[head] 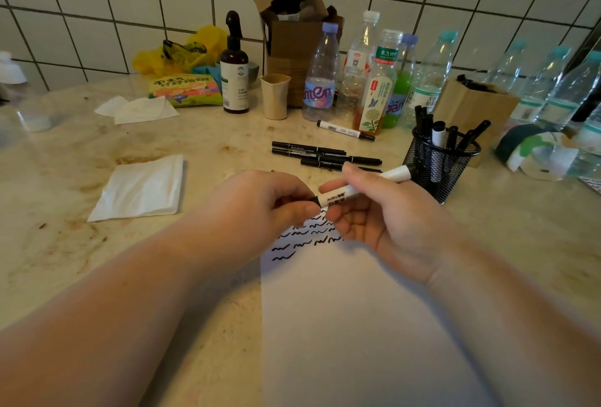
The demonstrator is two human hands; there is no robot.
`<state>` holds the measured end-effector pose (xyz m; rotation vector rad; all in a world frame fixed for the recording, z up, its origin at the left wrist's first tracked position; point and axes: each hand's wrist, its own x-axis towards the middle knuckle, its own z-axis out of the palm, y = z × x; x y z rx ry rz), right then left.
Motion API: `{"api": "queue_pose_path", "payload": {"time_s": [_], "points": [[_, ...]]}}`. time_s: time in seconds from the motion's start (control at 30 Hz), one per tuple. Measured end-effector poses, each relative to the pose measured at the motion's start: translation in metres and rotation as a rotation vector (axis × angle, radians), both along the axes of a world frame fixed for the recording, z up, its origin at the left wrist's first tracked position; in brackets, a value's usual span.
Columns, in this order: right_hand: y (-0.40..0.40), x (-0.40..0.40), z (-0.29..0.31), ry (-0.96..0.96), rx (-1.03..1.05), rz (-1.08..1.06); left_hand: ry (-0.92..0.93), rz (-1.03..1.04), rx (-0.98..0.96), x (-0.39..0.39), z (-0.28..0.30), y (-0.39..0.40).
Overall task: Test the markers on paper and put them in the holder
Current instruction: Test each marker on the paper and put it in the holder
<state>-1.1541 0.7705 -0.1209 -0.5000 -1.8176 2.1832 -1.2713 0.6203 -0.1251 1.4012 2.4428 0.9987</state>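
Nearest you, your two bare forearms run up from the bottom corners of the frame and meet at centre over a white sheet of paper (351, 325) that fills the lower middle. Black squiggles (302, 236) are scrawled along its top edge, just under your hands. Your right hand (383, 215) has its fingers and thumb curled around a white marker (361, 186), barrel slanting up toward the right. Your left hand (260, 202) pinches that marker's dark near end; whether that is the cap you cannot tell, since your fingers cover it.

Just right of centre, a black mesh holder (439, 162) stands upright with several markers in it, and the far end of the held marker reaches close to its wall. Above your hands, three black markers (322, 154) lie side by side on the stained counter (65, 162), with another white marker (344, 129) beyond them near a row of plastic bottles (374, 75). A folded tissue (140, 189) lies at centre left.
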Motion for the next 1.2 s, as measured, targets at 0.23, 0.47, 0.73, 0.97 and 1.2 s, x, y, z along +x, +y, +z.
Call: {"api": "queue_pose_path", "payload": {"time_s": [0.23, 0.47, 0.73, 0.97, 1.2], "points": [[-0.002, 0.003, 0.0, 0.02, 0.074, -0.005, 0.063, -0.063, -0.11, 0.005, 0.006, -0.002], [-0.001, 0.006, 0.002, 0.112, 0.385, 0.018, 0.05, -0.217, -0.212, 0.002, 0.011, -0.008], [-0.008, 0.005, 0.007, 0.157, 0.347, -0.057, 0.053, -0.277, -0.227, 0.004, 0.018, -0.008], [0.019, 0.009, 0.014, 0.146, 0.002, -0.368, 0.308, 0.075, -0.214, -0.008, 0.02, -0.013], [0.0, 0.008, -0.001, -0.14, 0.378, 0.018, 0.201, 0.097, -0.124, -0.005, 0.007, -0.001]]}}
